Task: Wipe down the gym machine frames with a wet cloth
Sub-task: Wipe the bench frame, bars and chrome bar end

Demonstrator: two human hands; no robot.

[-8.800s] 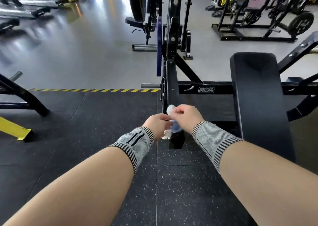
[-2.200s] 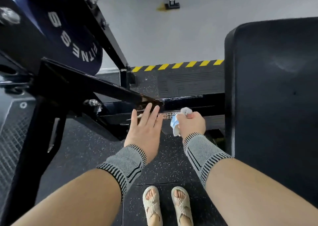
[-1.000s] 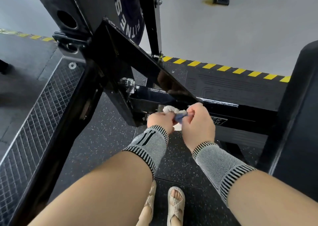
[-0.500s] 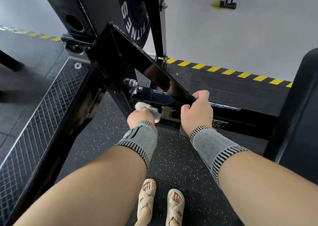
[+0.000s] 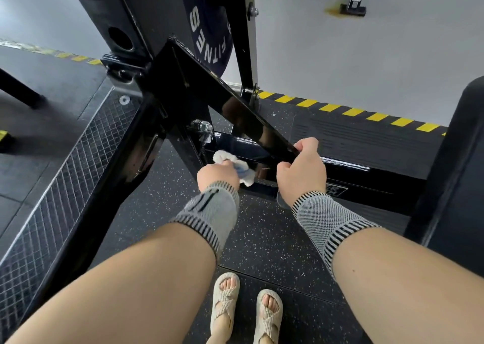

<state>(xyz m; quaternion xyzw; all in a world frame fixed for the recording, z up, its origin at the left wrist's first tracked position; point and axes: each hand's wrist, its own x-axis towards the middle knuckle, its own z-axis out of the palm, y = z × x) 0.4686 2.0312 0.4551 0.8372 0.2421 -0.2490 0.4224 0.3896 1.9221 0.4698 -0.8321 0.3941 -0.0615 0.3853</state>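
A white and blue cloth (image 5: 235,163) is bunched in my left hand (image 5: 218,174), pressed against the low horizontal bar (image 5: 348,168) of the black machine frame, just under the slanted brace (image 5: 235,100). My right hand (image 5: 301,172) grips the lower end of that slanted brace, fingers curled over its edge. Both wrists wear grey knitted sleeves. The glossy black bars reflect my hands.
A dark weight plate (image 5: 209,29) with white lettering hangs above the brace. A black padded bench (image 5: 455,176) stands at the right. A metal grid footplate (image 5: 52,181) lies at the left. Yellow-black floor tape (image 5: 348,110) crosses behind. My sandalled feet (image 5: 246,307) stand on speckled rubber floor.
The cloth passed from both hands into my left hand alone, which moved left onto the low bar. My right hand let go of the cloth and took hold of the slanted brace.
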